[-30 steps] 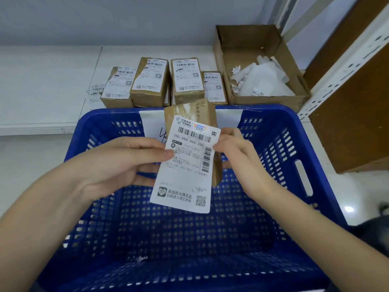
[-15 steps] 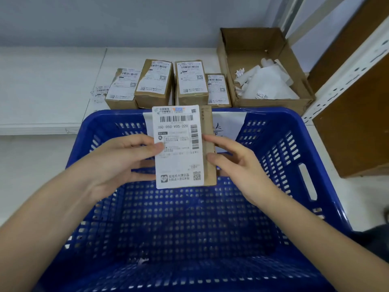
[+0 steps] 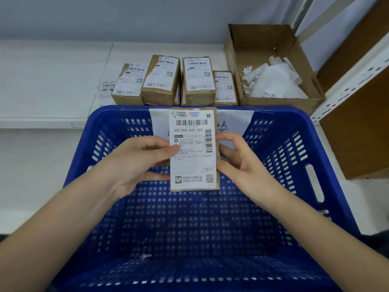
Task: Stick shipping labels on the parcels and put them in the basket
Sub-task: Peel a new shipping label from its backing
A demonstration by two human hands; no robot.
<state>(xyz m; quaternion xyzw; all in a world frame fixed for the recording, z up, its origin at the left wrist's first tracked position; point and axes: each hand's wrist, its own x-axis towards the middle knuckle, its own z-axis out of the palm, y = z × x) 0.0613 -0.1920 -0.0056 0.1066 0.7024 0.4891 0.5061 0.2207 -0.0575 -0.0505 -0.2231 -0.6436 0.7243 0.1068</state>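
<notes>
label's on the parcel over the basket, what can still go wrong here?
1. The shipping label covers nearly the whole face of the parcel; the left thumb presses only mid-label, so the corners may lift.
2. Left hand and right hand hold it over the blue basket; a slip drops it in half-stuck.

Two bare forearms, no sleeves, watch or rings (short fingernails).

White flat bench (image 3: 52, 81): four brown cardboard parcels with white labels (image 3: 176, 81) in a row near the back, loose label sheet (image 3: 106, 87) just left of them, open brown cardboard box of white paper scraps (image 3: 271, 66) to their right. Blue perforated plastic basket (image 3: 284, 131) sits in front.
</notes>
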